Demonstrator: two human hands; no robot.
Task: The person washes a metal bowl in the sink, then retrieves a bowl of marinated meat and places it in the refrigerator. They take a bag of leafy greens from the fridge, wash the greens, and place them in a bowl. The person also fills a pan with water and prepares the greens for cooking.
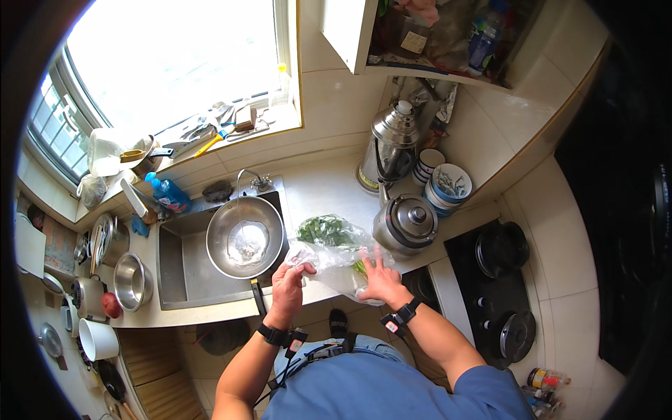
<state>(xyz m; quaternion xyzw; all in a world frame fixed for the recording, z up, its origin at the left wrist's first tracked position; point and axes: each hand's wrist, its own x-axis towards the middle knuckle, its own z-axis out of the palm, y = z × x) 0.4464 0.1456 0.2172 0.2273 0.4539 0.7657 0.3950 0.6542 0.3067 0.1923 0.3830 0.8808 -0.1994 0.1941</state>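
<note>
A clear plastic bag [336,260] lies at the counter's front edge, with leafy green vegetables [324,230] inside and some green stems towards my right hand. My left hand [287,291] pinches the bag's left side between thumb and fingers. With its fingers spread, my right hand [384,281] touches the bag's right part. Left of the bag, a steel wok [218,241] rests over the sink [181,273], its black handle pointing towards me. The thin faucet [240,181] arches over the wok, and a bright, watery shine fills the wok's bottom.
A steel kettle [404,226] stands just right of the bag, before a metal thermos flask [394,139] and stacked bowls [446,189]. Farther right is a black cooktop [488,299]. Left of the sink are a steel bowl [132,281] and a blue soap bottle [170,195]. A cabinet door [344,31] hangs open above.
</note>
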